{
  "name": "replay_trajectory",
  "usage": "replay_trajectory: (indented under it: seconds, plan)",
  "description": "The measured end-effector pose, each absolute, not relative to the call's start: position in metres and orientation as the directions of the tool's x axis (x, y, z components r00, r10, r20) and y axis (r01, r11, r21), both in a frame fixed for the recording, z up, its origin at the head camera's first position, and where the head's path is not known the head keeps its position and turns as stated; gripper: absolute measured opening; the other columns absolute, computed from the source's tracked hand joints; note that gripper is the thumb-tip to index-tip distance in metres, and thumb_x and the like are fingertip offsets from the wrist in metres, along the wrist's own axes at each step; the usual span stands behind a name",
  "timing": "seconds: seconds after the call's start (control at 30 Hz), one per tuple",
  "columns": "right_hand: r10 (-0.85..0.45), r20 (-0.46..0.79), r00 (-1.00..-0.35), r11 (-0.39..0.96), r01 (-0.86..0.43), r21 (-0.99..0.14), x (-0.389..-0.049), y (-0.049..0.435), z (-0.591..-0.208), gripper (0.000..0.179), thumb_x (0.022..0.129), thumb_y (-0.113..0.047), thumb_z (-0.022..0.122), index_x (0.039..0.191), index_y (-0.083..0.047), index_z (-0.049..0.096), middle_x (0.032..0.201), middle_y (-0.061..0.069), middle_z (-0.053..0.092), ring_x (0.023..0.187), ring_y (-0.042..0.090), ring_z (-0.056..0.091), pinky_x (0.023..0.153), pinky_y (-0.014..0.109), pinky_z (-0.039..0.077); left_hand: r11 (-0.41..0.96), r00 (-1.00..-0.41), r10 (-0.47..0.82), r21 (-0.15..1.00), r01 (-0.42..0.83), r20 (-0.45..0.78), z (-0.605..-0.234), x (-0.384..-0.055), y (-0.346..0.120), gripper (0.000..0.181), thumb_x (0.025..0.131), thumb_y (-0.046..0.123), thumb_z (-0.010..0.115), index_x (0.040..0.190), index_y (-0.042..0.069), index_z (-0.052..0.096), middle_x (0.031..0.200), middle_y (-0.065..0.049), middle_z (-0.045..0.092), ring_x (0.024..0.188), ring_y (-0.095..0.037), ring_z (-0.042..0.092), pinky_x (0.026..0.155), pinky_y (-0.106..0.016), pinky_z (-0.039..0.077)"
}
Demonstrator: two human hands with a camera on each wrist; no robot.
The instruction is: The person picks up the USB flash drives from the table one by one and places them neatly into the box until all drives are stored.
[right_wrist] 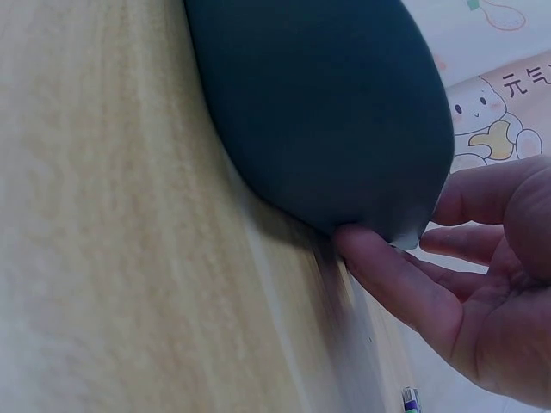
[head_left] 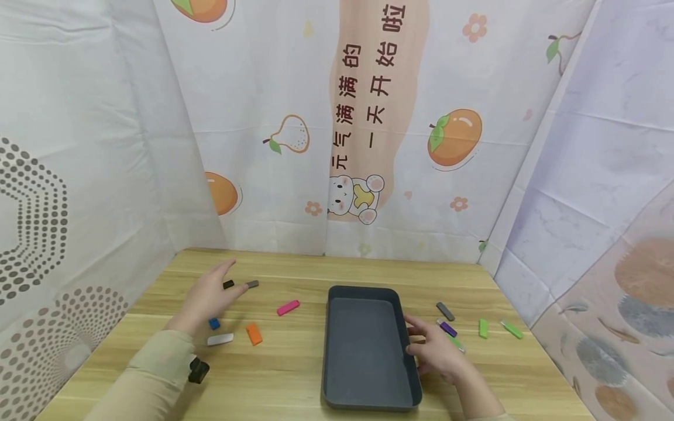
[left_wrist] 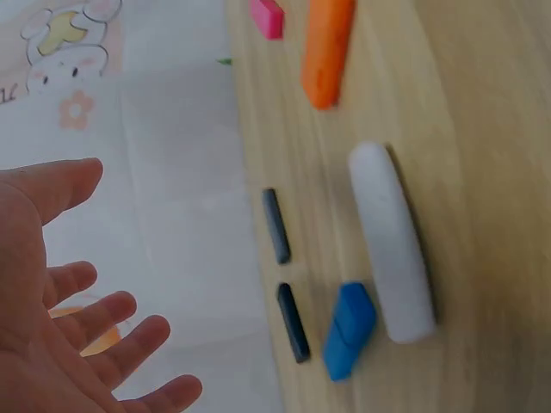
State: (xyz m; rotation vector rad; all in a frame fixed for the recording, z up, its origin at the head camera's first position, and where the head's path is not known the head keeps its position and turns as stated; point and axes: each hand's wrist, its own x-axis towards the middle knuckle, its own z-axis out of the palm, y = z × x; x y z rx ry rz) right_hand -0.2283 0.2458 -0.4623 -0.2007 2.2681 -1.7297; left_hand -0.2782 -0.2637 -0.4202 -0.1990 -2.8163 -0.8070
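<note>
A dark grey rectangular tray point(head_left: 368, 403) lies on the wooden table with its inside bare. My right hand point(head_left: 434, 351) is at its right wall, the thumb and forefinger touching the outside of the tray point(right_wrist: 327, 112). My left hand point(head_left: 210, 295) hovers over the left part of the table, fingers spread and holding nothing. Close by it are a black USB stick point(head_left: 228, 284), a grey one point(head_left: 253, 284), a blue one point(head_left: 213, 323) and a white one point(left_wrist: 392, 249). An orange stick point(head_left: 254, 333) and a pink stick point(head_left: 288, 307) lie between that hand and the tray.
Right of the tray lie a dark grey stick point(head_left: 445, 311), a purple stick point(head_left: 447, 327) and several green sticks point(head_left: 482, 328). White printed curtains point(head_left: 263, 193) enclose the back and sides of the table point(head_left: 284, 380). A black wrist device point(head_left: 198, 370) sits at the left sleeve.
</note>
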Motion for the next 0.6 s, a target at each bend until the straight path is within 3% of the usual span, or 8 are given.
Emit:
replay_trajectory:
  seconds: [0.17, 0.6]
  plan:
    - [-0.28, -0.142, -0.949, 0.272, 0.064, -0.96, -0.228, 0.246, -0.462, 0.077, 0.087, 0.008, 0.062, 0.158, -0.001, 0.032, 0.141, 0.036, 0.042, 0.113, 0.043, 0.061, 0.063, 0.055, 0.061, 0.853, -0.976, 0.062, 0.498, 0.16, 0.208, -0.426, -0.28, -0.273, 0.082, 0.096, 0.042, 0.069, 0.155, -0.003, 0.033, 0.154, -0.034, 0.032, 0.137, -0.058, 0.032, 0.106, -0.073, 0.032]
    - [-0.265, -0.14, -0.954, 0.292, 0.059, -0.955, -0.228, 0.245, -0.461, 0.077, 0.086, 0.008, 0.062, 0.157, -0.001, 0.034, 0.141, 0.038, 0.043, 0.113, 0.046, 0.061, 0.061, 0.054, 0.061, 0.87, -0.995, 0.041, 0.486, 0.08, 0.089, -0.437, -0.286, -0.291, 0.089, 0.095, 0.057, 0.062, 0.15, -0.009, 0.038, 0.15, -0.04, 0.031, 0.133, -0.061, 0.033, 0.103, -0.073, 0.035]
